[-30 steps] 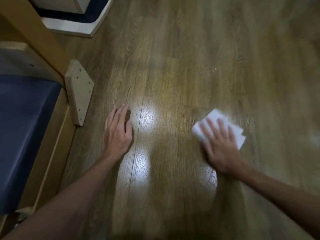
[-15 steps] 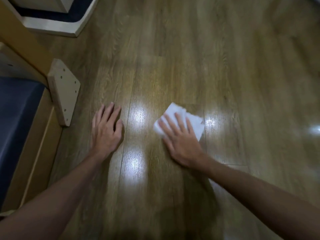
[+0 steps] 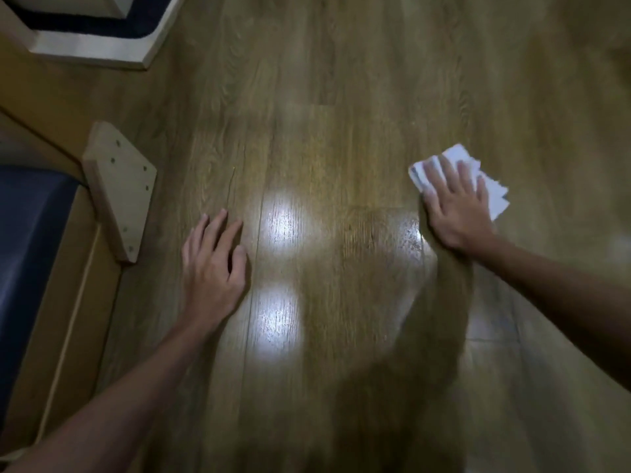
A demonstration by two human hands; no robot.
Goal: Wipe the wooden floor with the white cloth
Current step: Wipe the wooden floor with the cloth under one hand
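Observation:
The folded white cloth (image 3: 495, 194) lies flat on the wooden floor (image 3: 341, 148) at the right. My right hand (image 3: 456, 206) presses down on it with fingers spread, covering most of it; its edges stick out above and to the right of the fingers. My left hand (image 3: 213, 264) rests flat on the floor at the centre left, fingers apart, holding nothing. Bright light patches shine on the boards between the two hands.
A wooden furniture leg with a bolted triangular foot plate (image 3: 117, 189) stands at the left, beside a dark blue cushion (image 3: 24, 250). A white-edged frame with dark blue inside (image 3: 102, 46) sits on the floor at the top left.
My right hand slid the cloth left toward the left hand, then back out to the right and slightly farther away. The left hand stayed planted on the floor.

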